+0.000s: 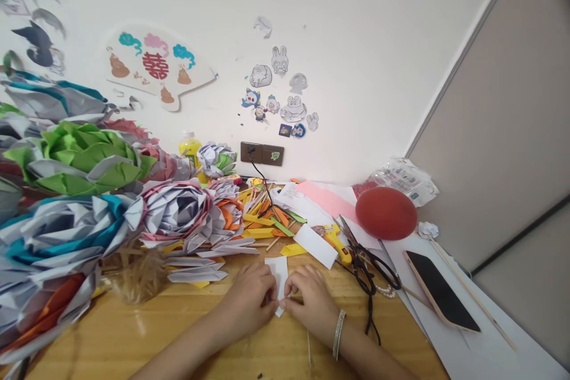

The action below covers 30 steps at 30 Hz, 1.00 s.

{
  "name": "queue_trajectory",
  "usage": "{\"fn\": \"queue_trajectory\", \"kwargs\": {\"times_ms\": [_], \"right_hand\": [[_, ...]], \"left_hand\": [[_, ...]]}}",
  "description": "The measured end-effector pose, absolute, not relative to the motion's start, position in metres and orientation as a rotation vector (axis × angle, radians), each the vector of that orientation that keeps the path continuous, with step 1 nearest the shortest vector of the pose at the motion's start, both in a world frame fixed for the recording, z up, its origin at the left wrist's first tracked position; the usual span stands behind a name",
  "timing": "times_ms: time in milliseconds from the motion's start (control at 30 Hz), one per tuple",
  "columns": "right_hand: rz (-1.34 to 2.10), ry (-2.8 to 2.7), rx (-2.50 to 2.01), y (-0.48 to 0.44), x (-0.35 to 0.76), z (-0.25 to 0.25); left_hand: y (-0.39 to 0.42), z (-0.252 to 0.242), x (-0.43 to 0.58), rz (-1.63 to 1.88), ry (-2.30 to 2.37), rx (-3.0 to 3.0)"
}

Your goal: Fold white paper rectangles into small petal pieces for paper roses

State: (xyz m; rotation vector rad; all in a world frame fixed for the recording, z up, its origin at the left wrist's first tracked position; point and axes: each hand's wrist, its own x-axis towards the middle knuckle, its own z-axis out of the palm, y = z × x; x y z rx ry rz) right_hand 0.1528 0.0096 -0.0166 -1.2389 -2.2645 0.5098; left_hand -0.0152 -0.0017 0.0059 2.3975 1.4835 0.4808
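A narrow piece of white paper (279, 273) lies on the wooden table (214, 332) between my two hands. My left hand (253, 297) pinches its left edge, fingers curled and thumb near the lower end. From the other side my right hand (312, 300) grips the lower right edge between thumb and fingers; a bracelet circles that wrist. Just beyond my hands is a white paper rectangle (316, 245), and beside it a yellow glue gun (337, 244). Folded white paper strips (198, 273) lie left of my left hand.
Large folded-paper flowers (89, 157) crowd the left side. Black-handled scissors (363, 255), a red oval object (386, 214) and a phone (440, 291) are at the right. Coloured folded strips (262, 228) pile up at the back, crossed by a black cable (269, 196).
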Motion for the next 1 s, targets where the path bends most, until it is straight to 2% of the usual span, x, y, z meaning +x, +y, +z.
{"fn": "queue_trajectory", "kwargs": {"times_ms": [200, 433, 1000], "right_hand": [[0.507, -2.231, -1.326, 0.005, 0.148, -0.014], [0.329, -2.22, -1.372, -0.004, 0.141, -0.018], [0.488, -2.255, -1.286, -0.009, 0.15, -0.012]], "left_hand": [[-0.002, 0.009, -0.015, 0.468, 1.484, 2.373], [-0.003, 0.004, -0.011, 0.487, 1.559, 2.354], [-0.002, 0.009, -0.011, 0.487, 1.551, 2.259]]}}
